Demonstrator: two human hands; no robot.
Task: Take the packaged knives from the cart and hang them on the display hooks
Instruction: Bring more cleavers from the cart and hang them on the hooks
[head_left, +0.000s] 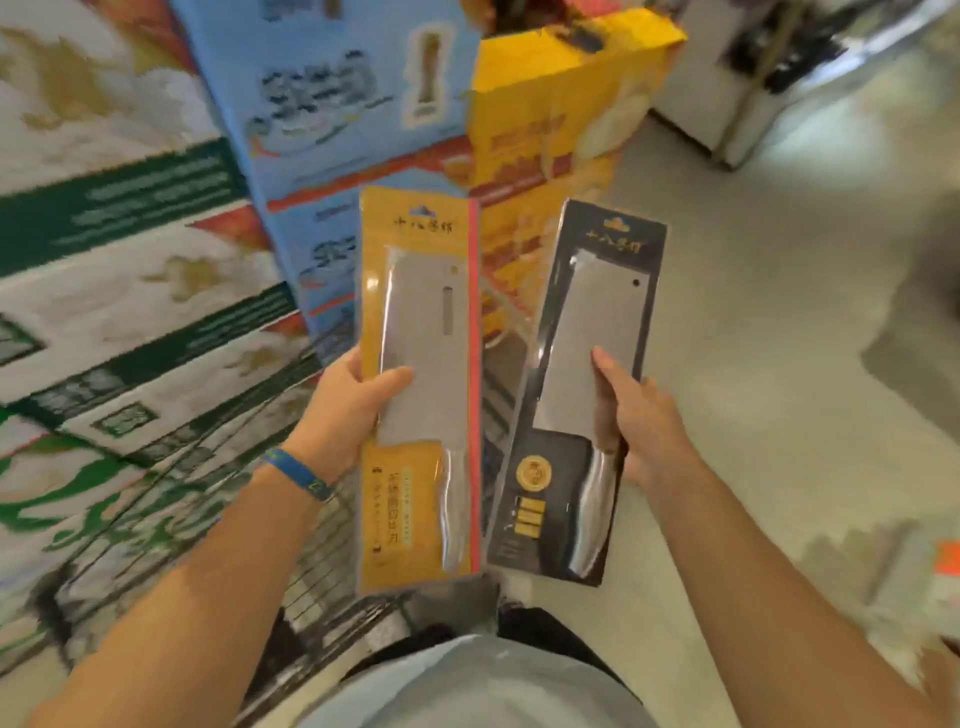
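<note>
My left hand grips a cleaver in a yellow package, held upright with the blade up and the handle down. My right hand holds a second cleaver in a black package, thumb across the blade, tilted slightly right. Both packages hang side by side in front of me, above the wire cart at lower left. A blue band circles my left wrist. No display hooks are in view.
Stacked cartons fill the left: white and green boxes, blue boxes and yellow boxes behind the knives. Grey floor spreads to the right, with a white shelf unit at the back right.
</note>
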